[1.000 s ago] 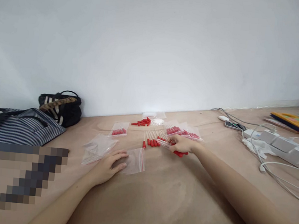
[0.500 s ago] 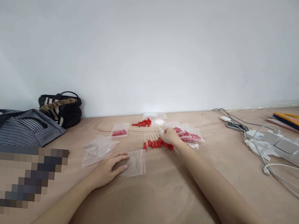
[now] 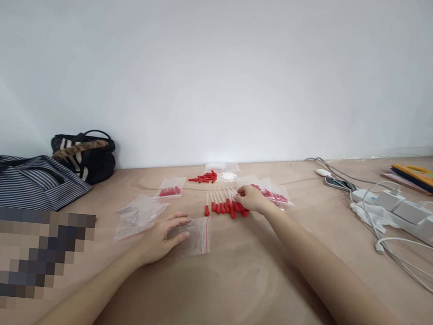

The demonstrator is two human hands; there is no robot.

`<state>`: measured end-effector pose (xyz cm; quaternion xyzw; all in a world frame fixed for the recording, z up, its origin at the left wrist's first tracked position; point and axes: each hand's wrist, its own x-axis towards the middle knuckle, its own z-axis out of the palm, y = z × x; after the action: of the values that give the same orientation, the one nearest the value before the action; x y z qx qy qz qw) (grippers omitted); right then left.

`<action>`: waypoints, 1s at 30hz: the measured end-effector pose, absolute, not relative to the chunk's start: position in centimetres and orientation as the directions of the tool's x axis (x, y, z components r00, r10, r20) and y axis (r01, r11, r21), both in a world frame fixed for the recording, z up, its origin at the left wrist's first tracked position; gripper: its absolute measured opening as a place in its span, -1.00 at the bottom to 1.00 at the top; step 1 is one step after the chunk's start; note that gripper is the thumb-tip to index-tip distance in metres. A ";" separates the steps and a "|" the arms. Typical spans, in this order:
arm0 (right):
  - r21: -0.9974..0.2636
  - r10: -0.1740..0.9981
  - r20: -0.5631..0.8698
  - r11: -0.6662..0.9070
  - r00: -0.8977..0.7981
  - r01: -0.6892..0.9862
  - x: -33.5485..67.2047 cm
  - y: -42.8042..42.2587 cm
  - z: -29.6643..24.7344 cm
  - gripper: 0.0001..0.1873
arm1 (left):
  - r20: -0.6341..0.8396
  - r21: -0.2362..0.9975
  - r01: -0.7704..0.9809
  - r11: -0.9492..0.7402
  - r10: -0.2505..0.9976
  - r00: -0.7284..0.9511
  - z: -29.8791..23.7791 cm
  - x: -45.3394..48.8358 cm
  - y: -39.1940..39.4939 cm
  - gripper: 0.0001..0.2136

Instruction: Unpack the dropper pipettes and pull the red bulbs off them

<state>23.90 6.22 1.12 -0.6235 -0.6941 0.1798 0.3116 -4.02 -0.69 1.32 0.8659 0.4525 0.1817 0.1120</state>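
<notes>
Head view, sole camera. Position: worn at the person's head, above the near edge of the pale brown wooden tabletop (image 3: 228, 290). Facing: forward and slightly down, toward the plain white wall (image 3: 225, 57) at the far side. Range: left hand (image 3: 162, 236) close, right hand (image 3: 251, 200) farther out (both forearms enter from the bottom edge).

Both bare forearms reach forward, low over the surface. The left hand (image 3: 164, 236) lies palm down, its fingers loosely spread and slightly bent. The right hand (image 3: 251, 198) sits farther out on a nearly straight arm, knuckles up, fingers curled downward; their grip is hidden.
</notes>
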 end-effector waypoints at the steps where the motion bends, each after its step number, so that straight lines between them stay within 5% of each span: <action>1: -0.645 0.977 0.209 0.171 -0.043 0.745 24.3 5.9 1.2 -0.89 | 0.214 0.366 0.726 -0.582 0.812 0.543 1.4 -3.4 -0.4 -0.70; 11: -0.597 0.859 0.470 0.479 -0.204 0.644 27.0 2.5 -1.6 -0.66 | 0.269 0.287 0.549 -0.785 0.616 0.740 2.1 6.0 3.8 -0.67; 30: -0.749 0.922 0.360 0.377 -0.143 0.544 25.6 3.4 -2.7 -0.69 | 0.343 0.276 0.599 -0.752 0.659 0.669 1.4 4.8 5.6 -0.91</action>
<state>25.63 3.36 -2.66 -0.5090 -0.7203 0.2293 0.4117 4.80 5.55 1.40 0.9108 0.3454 0.2149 0.0703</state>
